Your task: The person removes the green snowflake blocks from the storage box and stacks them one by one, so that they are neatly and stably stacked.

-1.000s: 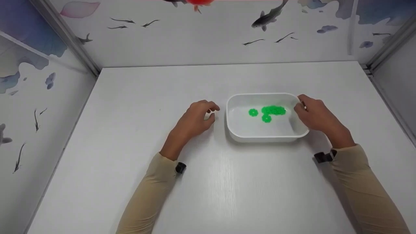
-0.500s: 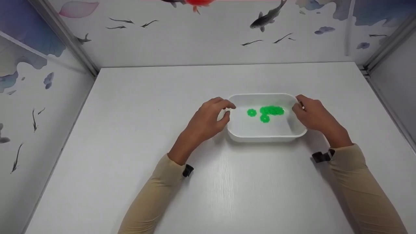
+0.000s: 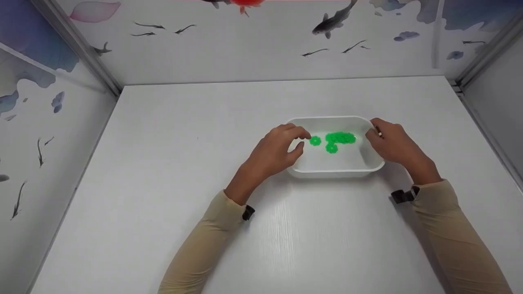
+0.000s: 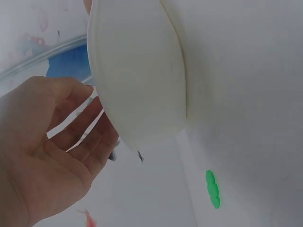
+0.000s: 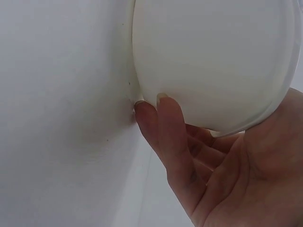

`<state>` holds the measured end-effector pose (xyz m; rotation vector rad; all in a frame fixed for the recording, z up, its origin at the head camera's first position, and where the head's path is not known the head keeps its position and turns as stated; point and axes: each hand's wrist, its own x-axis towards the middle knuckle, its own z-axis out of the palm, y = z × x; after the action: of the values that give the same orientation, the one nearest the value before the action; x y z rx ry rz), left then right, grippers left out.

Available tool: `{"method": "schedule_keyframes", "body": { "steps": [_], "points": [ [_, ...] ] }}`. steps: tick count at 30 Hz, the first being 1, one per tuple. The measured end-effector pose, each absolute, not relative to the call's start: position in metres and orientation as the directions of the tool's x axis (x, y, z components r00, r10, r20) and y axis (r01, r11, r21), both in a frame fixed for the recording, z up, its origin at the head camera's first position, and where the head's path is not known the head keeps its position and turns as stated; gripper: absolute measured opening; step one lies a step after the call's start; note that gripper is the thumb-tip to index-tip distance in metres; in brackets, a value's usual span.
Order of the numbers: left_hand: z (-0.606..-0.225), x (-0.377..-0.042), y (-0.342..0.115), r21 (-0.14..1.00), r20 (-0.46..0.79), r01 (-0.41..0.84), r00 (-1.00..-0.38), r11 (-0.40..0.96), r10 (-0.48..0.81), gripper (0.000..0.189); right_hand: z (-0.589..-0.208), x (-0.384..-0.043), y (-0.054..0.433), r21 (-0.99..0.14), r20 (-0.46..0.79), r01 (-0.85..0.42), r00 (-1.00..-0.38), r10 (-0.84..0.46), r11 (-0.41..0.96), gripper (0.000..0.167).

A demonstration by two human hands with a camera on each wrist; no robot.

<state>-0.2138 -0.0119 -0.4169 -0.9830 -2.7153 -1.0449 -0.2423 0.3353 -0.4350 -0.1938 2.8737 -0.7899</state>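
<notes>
A white rectangular plastic tray [image 3: 339,165] sits on the table, holding several green flower-shaped discs. One disc [image 3: 314,141] lies alone at the left; a cluster of discs [image 3: 341,138] overlaps towards the right, and another disc [image 3: 331,148] touches its front. My left hand [image 3: 278,147] hovers over the tray's left end, thumb and index finger apart, with the index fingertip right by the lone disc. In the left wrist view its fingers are partly behind the tray wall. My right hand [image 3: 393,141] grips the tray's right end, fingers [image 5: 170,123] against the outer wall.
The white table [image 3: 184,143] stretches out round the tray. Printed panels [image 3: 253,57] with fish stand along the back and left edges. A narrow green segmented piece [image 4: 213,189] shows beyond the tray in the left wrist view.
My left hand has moved right, from beside the tray to over its left end, close to the lone disc. The right hand keeps its grip, and the discs stay put.
</notes>
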Motion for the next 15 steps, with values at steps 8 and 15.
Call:
{"method": "schedule_keyframes", "body": {
  "steps": [8,15],
  "points": [
    [-0.419,-0.220,0.004,0.569,0.242,0.588,-0.788,0.575,0.567,0.024,-0.435,-0.242,0.334,-0.518,-0.110,-0.085,-0.980,-0.165,0.851,0.046],
    [-0.417,-0.229,0.018,0.547,0.176,0.563,-0.800,0.619,0.573,0.025,-0.436,-0.243,0.333,-0.508,-0.104,-0.090,-0.981,-0.165,0.857,0.044]
  ]
}}
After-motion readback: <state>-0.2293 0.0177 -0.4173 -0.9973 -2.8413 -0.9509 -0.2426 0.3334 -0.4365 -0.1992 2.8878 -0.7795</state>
